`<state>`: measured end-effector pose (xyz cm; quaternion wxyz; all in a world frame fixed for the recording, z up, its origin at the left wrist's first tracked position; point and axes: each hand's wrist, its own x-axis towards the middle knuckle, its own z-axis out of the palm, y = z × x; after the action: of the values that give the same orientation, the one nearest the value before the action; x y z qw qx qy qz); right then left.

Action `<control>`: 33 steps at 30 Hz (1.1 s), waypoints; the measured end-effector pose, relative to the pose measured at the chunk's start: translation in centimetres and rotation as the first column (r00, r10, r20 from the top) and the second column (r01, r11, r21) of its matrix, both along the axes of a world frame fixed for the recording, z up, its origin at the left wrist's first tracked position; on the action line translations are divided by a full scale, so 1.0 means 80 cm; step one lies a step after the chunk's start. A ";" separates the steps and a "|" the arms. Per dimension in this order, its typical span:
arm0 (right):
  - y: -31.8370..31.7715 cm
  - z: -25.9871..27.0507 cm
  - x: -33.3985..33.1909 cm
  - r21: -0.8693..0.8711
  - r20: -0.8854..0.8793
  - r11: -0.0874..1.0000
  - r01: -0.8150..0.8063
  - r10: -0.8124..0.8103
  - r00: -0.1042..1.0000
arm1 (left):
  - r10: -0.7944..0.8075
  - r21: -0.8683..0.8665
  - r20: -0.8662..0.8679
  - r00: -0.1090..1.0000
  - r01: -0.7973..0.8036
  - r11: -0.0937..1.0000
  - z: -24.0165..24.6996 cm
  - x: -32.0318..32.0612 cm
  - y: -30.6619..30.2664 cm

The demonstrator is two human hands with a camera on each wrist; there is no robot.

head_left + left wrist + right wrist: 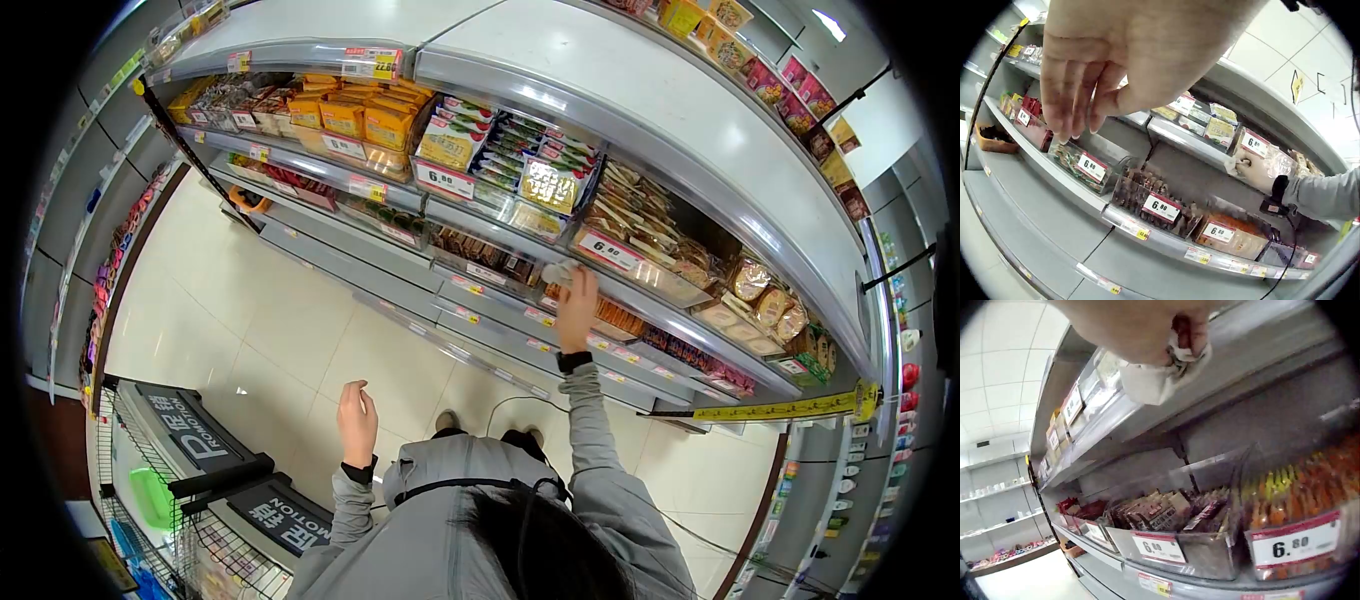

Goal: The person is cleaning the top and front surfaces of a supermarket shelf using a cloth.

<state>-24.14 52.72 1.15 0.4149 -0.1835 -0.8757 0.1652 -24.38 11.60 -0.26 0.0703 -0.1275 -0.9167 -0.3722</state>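
Note:
My right hand (576, 318) pinches a crumpled white tissue (1149, 382) between fingers and thumb. In the head view the tissue lies at the front edge strip (660, 312) of a shelf, just below a clear bin of wrapped snacks (640, 225) tagged 6.80. From the left wrist view, the same hand is seen at that edge with the tissue bunched under its fingers. My left hand (357, 422) hangs in front of the body with relaxed fingers and nothing in them. Its fingers (1082, 94) overlap the lower shelf bins in the left wrist view.
Several clear bins of packaged snacks (372, 118) line the shelves, with price tags (444, 182) along the fronts. Lower grey shelves (330, 265) run beneath. A wire cart (225, 545) with a green basket (152, 498) stands at the lower left. A cable (520, 400) hangs near the feet.

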 end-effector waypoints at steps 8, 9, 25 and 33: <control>0.013 -0.010 0.012 -0.060 -0.036 0.983 0.174 -0.177 0.984 | 0.005 -0.024 0.034 0.999 -0.004 1.000 -0.015 -0.005 -0.015; 0.004 -0.011 0.003 -0.061 -0.034 0.982 0.177 -0.179 0.983 | 0.003 -0.026 0.036 0.999 -0.002 1.000 -0.019 -0.005 -0.012; 0.143 -0.006 0.199 -0.201 -0.071 0.930 0.306 -0.326 0.943 | -0.115 -0.001 0.018 0.993 0.115 0.993 -0.013 -0.002 0.071; 0.162 -0.019 0.219 -0.195 -0.103 0.877 0.439 -0.463 0.880 | -0.170 0.011 -0.023 0.985 0.170 0.985 0.004 0.007 0.135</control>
<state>-6.58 65.68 -0.34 0.4885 -0.4040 -0.7590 0.1489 -23.80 22.44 0.09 0.0491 -0.2090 -0.8991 -0.3814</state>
